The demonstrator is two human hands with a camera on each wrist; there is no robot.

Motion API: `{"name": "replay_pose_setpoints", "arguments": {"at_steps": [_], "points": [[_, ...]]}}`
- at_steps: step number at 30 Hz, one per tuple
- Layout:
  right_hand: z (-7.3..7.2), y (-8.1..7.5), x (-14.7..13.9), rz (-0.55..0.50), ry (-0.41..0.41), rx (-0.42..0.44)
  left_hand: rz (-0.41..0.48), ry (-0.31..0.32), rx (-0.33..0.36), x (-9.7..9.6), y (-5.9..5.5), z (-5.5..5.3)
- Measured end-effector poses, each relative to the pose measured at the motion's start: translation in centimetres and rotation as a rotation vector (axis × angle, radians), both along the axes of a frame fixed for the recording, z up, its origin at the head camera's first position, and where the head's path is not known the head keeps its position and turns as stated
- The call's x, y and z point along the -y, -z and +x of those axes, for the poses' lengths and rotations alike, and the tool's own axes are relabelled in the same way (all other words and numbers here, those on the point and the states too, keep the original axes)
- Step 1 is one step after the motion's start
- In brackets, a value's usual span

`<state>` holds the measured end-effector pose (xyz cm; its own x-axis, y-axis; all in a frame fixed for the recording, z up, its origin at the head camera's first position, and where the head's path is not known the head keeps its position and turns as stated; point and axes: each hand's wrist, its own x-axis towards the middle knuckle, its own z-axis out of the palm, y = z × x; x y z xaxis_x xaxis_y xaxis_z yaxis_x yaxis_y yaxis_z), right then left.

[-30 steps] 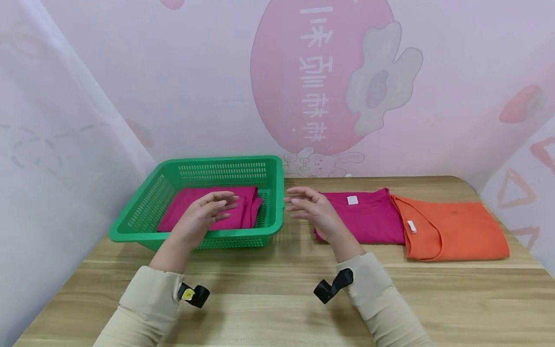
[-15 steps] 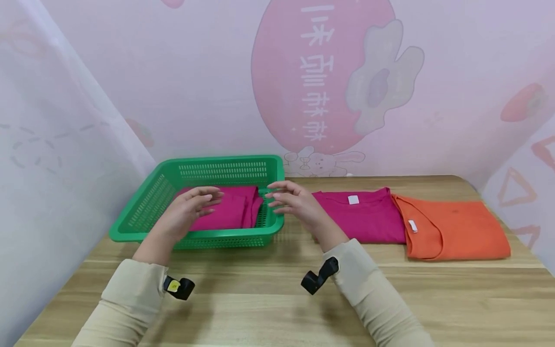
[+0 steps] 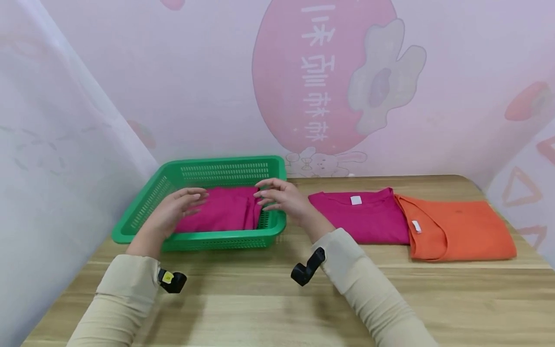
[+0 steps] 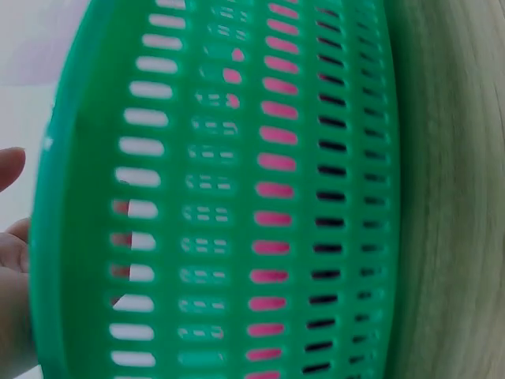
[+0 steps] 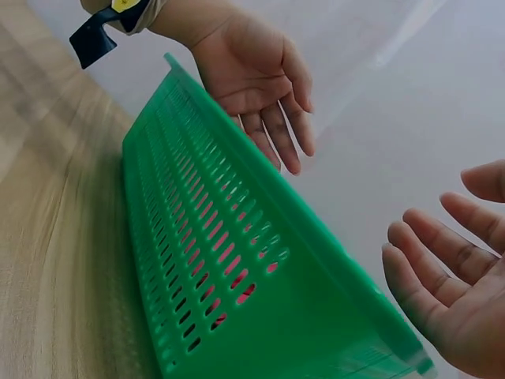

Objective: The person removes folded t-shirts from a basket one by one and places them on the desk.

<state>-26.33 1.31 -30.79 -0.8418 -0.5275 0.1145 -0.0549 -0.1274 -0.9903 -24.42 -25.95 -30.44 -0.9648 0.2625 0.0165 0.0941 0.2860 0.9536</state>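
Note:
In the head view both hands hover over a green slotted plastic basket (image 3: 225, 237). Inside it lies a folded magenta garment (image 3: 221, 212), partly hidden by the hands. My left hand (image 3: 173, 208) is over the basket's front left part, fingers relaxed and gently bent, holding nothing. Over the right end is my right hand (image 3: 284, 198), its fingers spread loosely and pointing left, also without anything in them. From the right wrist view, the left hand (image 5: 256, 79) and right hand (image 5: 458, 268) face each other palm to palm above the basket rim (image 5: 316, 229). Magenta cloth (image 4: 272, 217) shows through the slots.
A folded magenta shirt (image 3: 364, 219) with a white tag lies right of the basket on the wooden table (image 3: 243, 299). Overlapping its right edge is a folded orange garment (image 3: 468, 231). A printed pale curtain wall (image 3: 208, 82) stands behind the table.
Both hands have moved left over the basket, the right one from beside the basket's right side to above its right end. The garments and basket stay in place.

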Motion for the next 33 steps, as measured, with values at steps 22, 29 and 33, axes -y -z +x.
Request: {"name": "replay_pose_setpoints", "arguments": {"at_steps": [22,29,33], "points": [[-1.4,1.9,5.1,0.263,0.051,0.070,-0.212,-0.062,0.118,4.5,1.8,-2.2],[-1.7,2.5,6.1,0.474,0.028,0.026,-0.280,-0.099,0.154,5.1,2.0,-2.8],[-1.6,2.3,6.4,0.534,0.046,0.046,-0.324,-0.112,0.174,5.3,1.9,-2.9]]}}
